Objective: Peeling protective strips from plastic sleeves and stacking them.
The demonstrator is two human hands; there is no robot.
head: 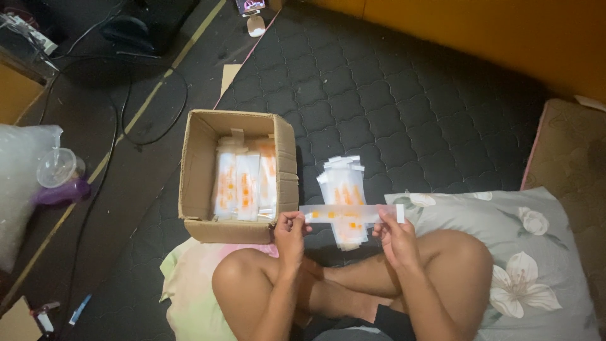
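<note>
I hold a long clear plastic packet point(344, 213) with orange pieces inside, level in front of me. My left hand point(290, 230) pinches its left end and my right hand point(392, 235) grips it near the right end, where a white flap sticks out. Just behind it a pile of the same packets point(343, 183) lies on the dark quilted mattress point(391, 107). To the left stands an open cardboard box point(197, 170) with more such packets point(246, 183) stacked inside.
I sit cross-legged, with a floral pillow point(524, 252) at my right and a pale cloth point(186, 284) under my left knee. On the floor at the left are a plastic cup with a purple base point(58, 177), black cables point(120, 95) and a clear bag point(19, 183).
</note>
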